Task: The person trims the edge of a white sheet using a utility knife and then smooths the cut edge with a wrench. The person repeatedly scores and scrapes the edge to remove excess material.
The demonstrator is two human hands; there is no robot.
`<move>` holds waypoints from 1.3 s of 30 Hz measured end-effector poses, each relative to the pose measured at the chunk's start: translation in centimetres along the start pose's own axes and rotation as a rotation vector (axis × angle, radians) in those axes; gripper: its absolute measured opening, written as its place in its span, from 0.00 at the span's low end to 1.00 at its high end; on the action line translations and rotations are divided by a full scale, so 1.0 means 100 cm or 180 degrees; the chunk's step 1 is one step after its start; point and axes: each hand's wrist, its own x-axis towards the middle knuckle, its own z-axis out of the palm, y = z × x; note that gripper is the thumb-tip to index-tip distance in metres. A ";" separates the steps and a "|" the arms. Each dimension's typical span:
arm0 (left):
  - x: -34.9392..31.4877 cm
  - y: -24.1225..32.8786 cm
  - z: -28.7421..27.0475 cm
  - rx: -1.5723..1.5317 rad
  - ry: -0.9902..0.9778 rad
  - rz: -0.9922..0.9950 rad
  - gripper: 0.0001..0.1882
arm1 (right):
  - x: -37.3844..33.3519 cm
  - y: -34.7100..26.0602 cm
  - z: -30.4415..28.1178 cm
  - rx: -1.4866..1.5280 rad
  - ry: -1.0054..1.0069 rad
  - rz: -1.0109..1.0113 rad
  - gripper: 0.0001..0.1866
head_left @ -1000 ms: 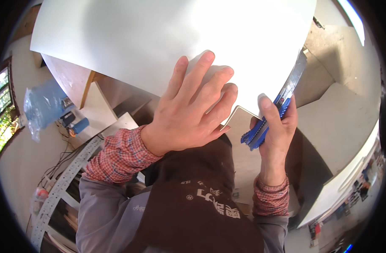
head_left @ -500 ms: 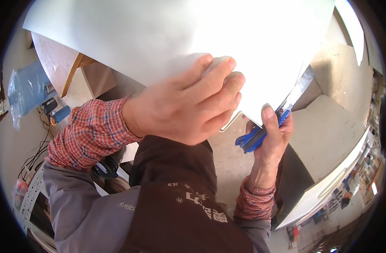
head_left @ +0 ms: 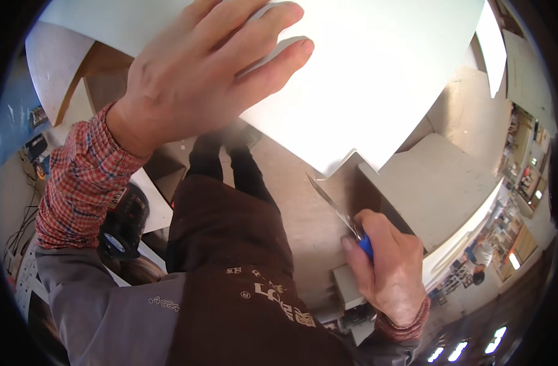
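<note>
A large white board (head_left: 364,91) fills the upper middle, glaring in the light. One near corner has a small rectangular notch cut into it. My left hand (head_left: 199,79) lies over the board's near left edge, fingers stretched and spread; whether the fingertips press on the surface is hard to tell. Below the notched corner, my right hand (head_left: 388,268) grips a blue-handled utility knife (head_left: 343,215). Its long thin blade points up and left, close to the board's edge but apart from it. Most of the handle is hidden in my fist.
Pale panels (head_left: 437,183) stand at the right, with cluttered shelves beyond. A black rounded device (head_left: 125,219) sits by my left elbow. At the far left are a blue plastic container (head_left: 14,122) and cables. A curved wooden-edged piece (head_left: 59,67) shows beneath the board.
My left hand has moved up and left, its fingers spreading. My right hand has dropped down from the board's right edge, swinging the knife blade round to point up and left.
</note>
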 end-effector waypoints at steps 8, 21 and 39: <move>-0.001 0.005 0.017 -0.0295 0.0580 -0.0118 0.12 | 0.026 -0.018 -0.012 -0.1065 -0.0341 -0.0027 0.13; 0.005 0.004 -0.007 -0.0507 -0.0089 -0.0106 0.11 | 0.032 -0.023 0.000 -0.1262 -0.0368 0.0535 0.10; 0.004 0.002 0.030 -0.0301 0.0950 -0.0043 0.11 | 0.039 0.018 0.093 -0.0617 -0.0257 0.0164 0.14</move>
